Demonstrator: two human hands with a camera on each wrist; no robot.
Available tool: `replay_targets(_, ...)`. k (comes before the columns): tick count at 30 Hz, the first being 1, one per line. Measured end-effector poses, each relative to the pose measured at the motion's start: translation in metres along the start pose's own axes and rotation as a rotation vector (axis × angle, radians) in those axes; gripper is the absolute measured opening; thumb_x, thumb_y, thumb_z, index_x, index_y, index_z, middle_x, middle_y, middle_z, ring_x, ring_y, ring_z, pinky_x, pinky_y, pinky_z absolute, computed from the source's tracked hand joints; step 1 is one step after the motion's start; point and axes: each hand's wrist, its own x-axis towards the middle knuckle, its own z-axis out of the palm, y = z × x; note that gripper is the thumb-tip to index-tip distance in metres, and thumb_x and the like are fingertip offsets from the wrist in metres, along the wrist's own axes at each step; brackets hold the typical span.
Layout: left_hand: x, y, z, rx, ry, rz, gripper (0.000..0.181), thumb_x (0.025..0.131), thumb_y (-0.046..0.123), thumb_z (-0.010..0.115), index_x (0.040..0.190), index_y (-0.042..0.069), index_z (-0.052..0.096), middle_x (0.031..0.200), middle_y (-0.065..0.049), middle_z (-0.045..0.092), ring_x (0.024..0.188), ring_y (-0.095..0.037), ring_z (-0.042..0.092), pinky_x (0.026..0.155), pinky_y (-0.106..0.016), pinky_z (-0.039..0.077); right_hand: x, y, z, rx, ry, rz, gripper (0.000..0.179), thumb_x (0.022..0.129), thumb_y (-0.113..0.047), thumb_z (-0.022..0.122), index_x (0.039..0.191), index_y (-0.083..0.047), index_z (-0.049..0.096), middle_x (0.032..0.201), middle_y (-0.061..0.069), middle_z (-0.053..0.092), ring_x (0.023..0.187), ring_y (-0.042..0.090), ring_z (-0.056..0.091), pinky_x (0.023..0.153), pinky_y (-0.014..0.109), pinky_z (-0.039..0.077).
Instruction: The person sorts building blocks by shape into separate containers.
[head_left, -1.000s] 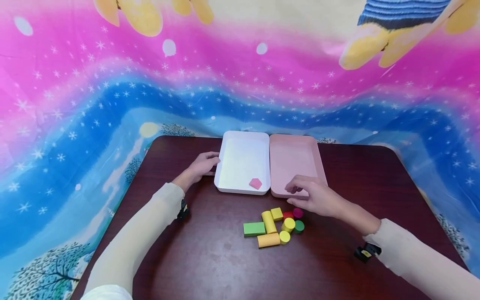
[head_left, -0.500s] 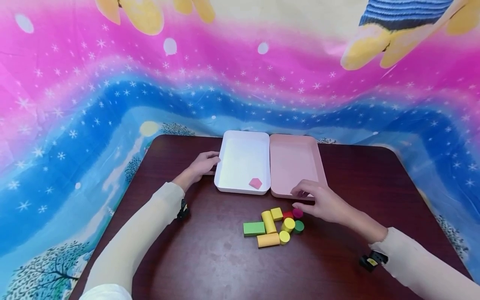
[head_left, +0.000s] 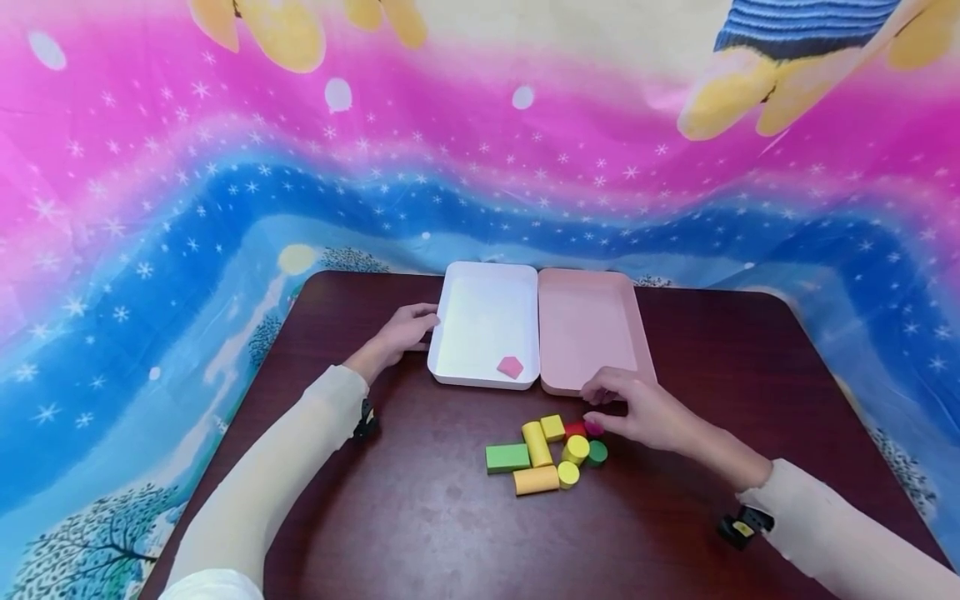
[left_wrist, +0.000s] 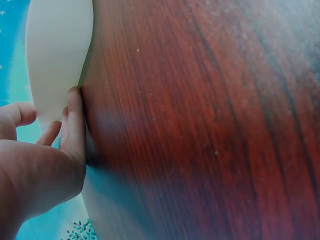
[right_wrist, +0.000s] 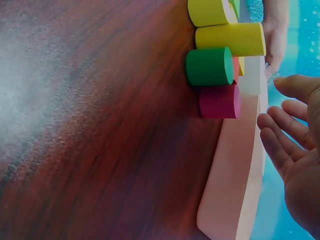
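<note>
My left hand (head_left: pixel 408 327) rests against the left side of the white tray (head_left: pixel 487 321); in the left wrist view its fairly straight fingers (left_wrist: pixel 75 120) touch the tray's outer wall. A pink pentagon block (head_left: pixel 511 367) lies in that tray. My right hand (head_left: pixel 637 408) hovers above the near edge of the pink tray (head_left: pixel 588 321), thumb and fingers apart with nothing between them. In the head view its thumb overlaps the magenta cylinder (right_wrist: pixel 220 101). Beside that cylinder are a green cylinder (right_wrist: pixel 209 66), a red block (head_left: pixel 574 428) and an upright yellow cylinder (head_left: pixel 576 449).
More blocks lie grouped on the dark wooden table (head_left: pixel 405 517): a yellow cube (head_left: pixel 552 428), a yellow cylinder on its side (head_left: pixel 537 443), a green rectangular block (head_left: pixel 507 457), an orange half-round block (head_left: pixel 536 480) and a short yellow cylinder (head_left: pixel 568 475). A patterned cloth (head_left: pixel 480 192) hangs behind.
My right hand has moved slightly right and down toward the magenta cylinder, its thumb now overlapping it. My left hand, the trays and the blocks look unmoved.
</note>
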Motion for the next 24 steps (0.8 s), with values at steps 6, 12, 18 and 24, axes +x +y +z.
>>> replay_targets(6, -0.002, 0.002, 0.0, 0.011, 0.006, 0.017, 0.053, 0.11, 0.024, 0.052, 0.161, 0.01, 0.044, 0.147, -0.014, 0.057, 0.131, -0.03, 0.059, 0.104, -0.05, 0.056, -0.004, 0.002, 0.003, 0.012, -0.019, 0.018, 0.031, 0.09, -0.016, 0.087, 0.117, -0.019, 0.072, 0.112, 0.0, 0.07, 0.099, 0.015, 0.068, 0.088, 0.04, 0.063)
replay_targets(12, -0.002, 0.001, -0.001, 0.005, 0.006, 0.015, 0.053, 0.11, 0.024, 0.053, 0.161, 0.011, 0.045, 0.147, -0.014, 0.057, 0.131, -0.03, 0.059, 0.104, -0.051, 0.056, -0.007, 0.007, 0.01, -0.004, 0.001, -0.022, 0.027, 0.091, -0.016, 0.087, 0.114, -0.016, 0.073, 0.109, 0.0, 0.071, 0.096, 0.014, 0.068, 0.086, 0.038, 0.063)
replay_targets(18, -0.002, 0.0, -0.001, 0.003, 0.002, 0.014, 0.052, 0.11, 0.024, 0.052, 0.161, 0.011, 0.046, 0.147, -0.014, 0.057, 0.131, -0.03, 0.059, 0.104, -0.05, 0.056, -0.01, 0.011, 0.016, -0.021, 0.008, -0.039, 0.025, 0.091, -0.017, 0.087, 0.113, -0.016, 0.074, 0.109, -0.002, 0.071, 0.095, 0.012, 0.067, 0.085, 0.036, 0.063)
replay_targets(24, -0.001, -0.001, -0.001, -0.006, -0.001, 0.016, 0.052, 0.111, 0.023, 0.052, 0.16, 0.011, 0.046, 0.146, -0.014, 0.058, 0.13, -0.03, 0.06, 0.104, -0.05, 0.056, -0.013, 0.013, 0.019, -0.03, 0.018, -0.029, 0.025, 0.092, -0.019, 0.086, 0.114, -0.016, 0.075, 0.109, -0.006, 0.071, 0.096, 0.011, 0.067, 0.085, 0.035, 0.063)
